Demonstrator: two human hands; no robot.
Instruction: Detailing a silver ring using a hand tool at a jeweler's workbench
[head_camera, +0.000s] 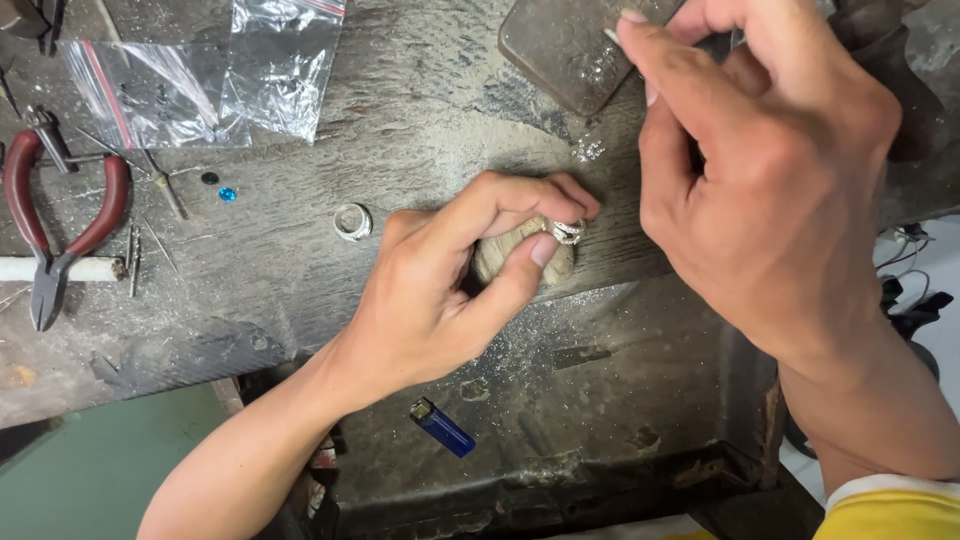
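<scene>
Yellow sleeve (890, 512) — white-edged cuff

I have one camera on my head, looking steeply down and close onto the worn workbench (420, 110) in front of me. My left hand (450, 290) sits mid-picture, my right hand (770, 180) fills the upper right, and the bench's front edge runs along the bottom.

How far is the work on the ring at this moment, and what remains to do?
Looks done: metal filings lie on the bench, so some filing seems finished. In hand: the left hand presses a silver ring against a wooden peg; the right hand holds a thin tool above it. Probably left: a blue stone and a second ring lie untouched.
</scene>
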